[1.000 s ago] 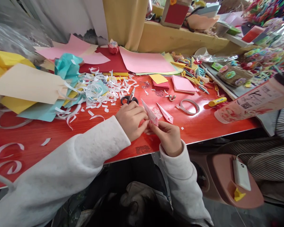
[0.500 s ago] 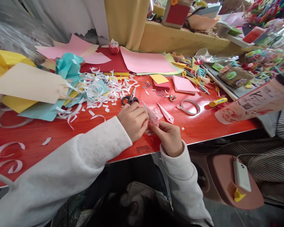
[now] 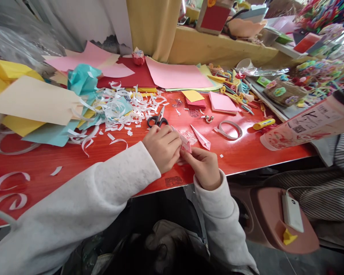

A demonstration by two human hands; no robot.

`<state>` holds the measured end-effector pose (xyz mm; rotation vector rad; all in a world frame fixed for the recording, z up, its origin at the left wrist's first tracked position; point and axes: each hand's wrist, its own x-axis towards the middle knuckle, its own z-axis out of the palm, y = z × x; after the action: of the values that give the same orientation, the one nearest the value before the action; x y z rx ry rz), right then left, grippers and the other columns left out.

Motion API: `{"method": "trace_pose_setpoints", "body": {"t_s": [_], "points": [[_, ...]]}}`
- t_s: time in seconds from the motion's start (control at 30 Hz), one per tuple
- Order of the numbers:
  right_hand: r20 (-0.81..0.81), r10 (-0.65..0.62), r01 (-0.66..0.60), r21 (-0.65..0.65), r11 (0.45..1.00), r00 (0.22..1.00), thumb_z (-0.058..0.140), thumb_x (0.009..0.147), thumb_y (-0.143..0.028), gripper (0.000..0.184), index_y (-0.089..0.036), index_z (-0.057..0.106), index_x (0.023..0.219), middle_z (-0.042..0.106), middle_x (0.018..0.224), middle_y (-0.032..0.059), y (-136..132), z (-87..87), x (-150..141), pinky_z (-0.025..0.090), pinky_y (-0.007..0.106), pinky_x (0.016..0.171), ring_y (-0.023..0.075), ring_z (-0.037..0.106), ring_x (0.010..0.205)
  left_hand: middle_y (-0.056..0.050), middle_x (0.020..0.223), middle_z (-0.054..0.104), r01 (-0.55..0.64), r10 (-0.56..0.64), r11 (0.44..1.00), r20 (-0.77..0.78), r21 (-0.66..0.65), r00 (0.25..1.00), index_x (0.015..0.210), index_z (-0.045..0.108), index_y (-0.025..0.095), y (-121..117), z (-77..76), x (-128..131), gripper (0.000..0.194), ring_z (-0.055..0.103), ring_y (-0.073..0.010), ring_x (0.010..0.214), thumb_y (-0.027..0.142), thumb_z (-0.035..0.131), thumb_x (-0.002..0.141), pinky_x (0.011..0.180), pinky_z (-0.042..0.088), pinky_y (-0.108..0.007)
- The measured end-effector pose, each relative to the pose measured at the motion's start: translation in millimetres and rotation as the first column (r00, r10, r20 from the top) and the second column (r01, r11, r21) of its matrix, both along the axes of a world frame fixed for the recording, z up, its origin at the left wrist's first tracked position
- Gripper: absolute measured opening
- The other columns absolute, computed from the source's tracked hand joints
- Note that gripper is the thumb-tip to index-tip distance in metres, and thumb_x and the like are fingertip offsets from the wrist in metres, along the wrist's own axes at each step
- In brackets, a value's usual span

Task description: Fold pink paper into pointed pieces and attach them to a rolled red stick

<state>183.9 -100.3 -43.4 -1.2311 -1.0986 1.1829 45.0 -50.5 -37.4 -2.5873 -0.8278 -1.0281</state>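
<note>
Both hands are together over the near edge of the red glossy bench [image 3: 103,156], clamped on one small folded pink paper piece [image 3: 186,145]. Right hand [image 3: 205,166] pinches its near end, thumb on top. Left hand [image 3: 163,149] has fingers curled over its left side, fingertips hidden. Far end of the piece sticks out past the fingers, pointing away and slightly left. Folds under the fingers: can't tell.

Around it: second pointed pink paper piece [image 3: 200,137] lies flat just right of the held one, untouched. Black-handled scissors [image 3: 157,120] sit just beyond left hand, blades pointing away. Pale flat ring of strip [image 3: 229,130] is right of the second piece. Small shiny metal item [image 3: 209,119] is between scissors and ring.

Further back: small yellow paper square [image 3: 192,95] on red paper squares [image 3: 197,104], stack of pink paper squares [image 3: 222,102] to their right. Heap of curled white paper strips [image 3: 119,107] is left of those, beyond the scissors. Yellow tube [image 3: 264,123] lies near the right end, beside a tilted printed cup with dark lid [image 3: 304,124].
</note>
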Motion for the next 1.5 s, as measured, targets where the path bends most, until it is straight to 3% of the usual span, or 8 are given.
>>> {"method": "trace_pose_setpoints", "body": {"t_s": [0.27,0.57,0.87,1.1,1.5], "points": [[-0.055,0.027,-0.029,-0.031,0.999,0.998,0.07,0.065,-0.033,0.017,-0.018,0.068,0.07,0.069,0.063,0.0011,0,0.0,3,0.06,0.031,0.06,0.0173,0.067,0.058,-0.004,0.076,0.064,0.027,-0.026,0.994,0.013,-0.108,1.0,0.07,0.058,0.015,2,2.3,-4,0.013,0.053,-0.0186,0.077,0.019,0.049,0.078,0.067,0.035,-0.034],[-0.096,0.036,-0.04,-0.046,0.998,0.995,0.068,0.068,-0.033,0.02,-0.014,0.069,0.073,0.07,0.064,0.0031,3,-1.3,6,0.059,0.025,0.057,0.0139,0.067,0.056,-0.004,0.08,0.064,0.025,-0.016,0.974,0.046,-0.225,0.999,0.075,0.058,0.015,3,9.5,-6,0.008,0.054,-0.0189,0.078,0.02,0.051,0.074,0.071,0.037,-0.034],[-0.178,0.101,-0.115,-0.073,0.991,0.979,0.066,0.07,-0.032,0.019,-0.013,0.067,0.071,0.069,0.064,0.0035,3,-0.4,9,0.057,0.021,0.054,0.0113,0.065,0.054,-0.003,0.085,0.066,0.148,-0.147,0.986,-0.016,0.078,0.989,0.083,0.06,0.017,9,9.5,-13,0.011,0.055,-0.0176,0.076,0.021,0.051,0.08,0.066,0.035,-0.033],[-0.173,0.119,-0.135,-0.086,0.987,0.978,0.067,0.068,-0.035,0.023,-0.013,0.067,0.072,0.069,0.065,0.0042,3,0.0,11,0.057,0.023,0.055,0.0118,0.065,0.054,-0.002,0.087,0.067,0.166,-0.16,0.983,-0.076,0.083,0.984,0.084,0.061,0.019,12,7.8,-16,0.013,0.057,-0.0162,0.079,0.024,0.049,0.082,0.068,0.036,-0.033],[-0.199,0.131,-0.146,-0.061,0.987,0.971,0.066,0.07,-0.032,0.018,-0.014,0.068,0.073,0.07,0.068,0.004,3,-1.0,11,0.057,0.023,0.056,0.0122,0.066,0.056,-0.001,0.085,0.068,0.192,-0.191,0.979,-0.018,0.069,0.981,0.081,0.061,0.018,12,9.0,-15,0.011,0.056,-0.0153,0.079,0.021,0.05,0.082,0.068,0.036,-0.032]]}}
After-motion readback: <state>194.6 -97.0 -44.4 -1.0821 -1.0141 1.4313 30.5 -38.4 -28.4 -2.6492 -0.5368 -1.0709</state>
